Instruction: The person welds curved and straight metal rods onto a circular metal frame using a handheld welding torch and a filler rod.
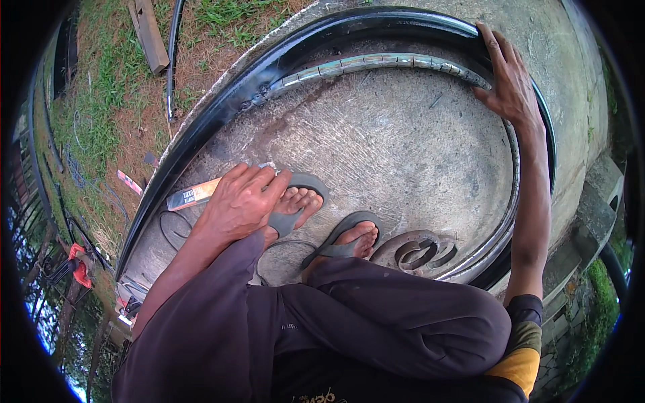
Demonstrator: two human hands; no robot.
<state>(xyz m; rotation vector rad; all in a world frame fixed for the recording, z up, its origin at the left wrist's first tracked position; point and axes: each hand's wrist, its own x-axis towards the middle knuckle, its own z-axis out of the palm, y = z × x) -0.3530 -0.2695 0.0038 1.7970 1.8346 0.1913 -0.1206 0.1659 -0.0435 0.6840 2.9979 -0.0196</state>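
Note:
A large curved black metal tube loops around in front of me on the concrete. Inside it runs a thinner silvery-green curved bar with cuts along its length, joined to the tube at a rough dark spot. At the far right my right hand grips the black tube, its fingers over the outer edge and its thumb near the notched bar. My left hand is closed over a narrow orange and white box, beside my left foot. Part of that box is hidden under the palm.
My sandalled feet stand within the loop. Near them lies a rusty metal spiral and a thin dark cable. Grass on the left holds a wooden plank, a black tube and a red clamp-like tool.

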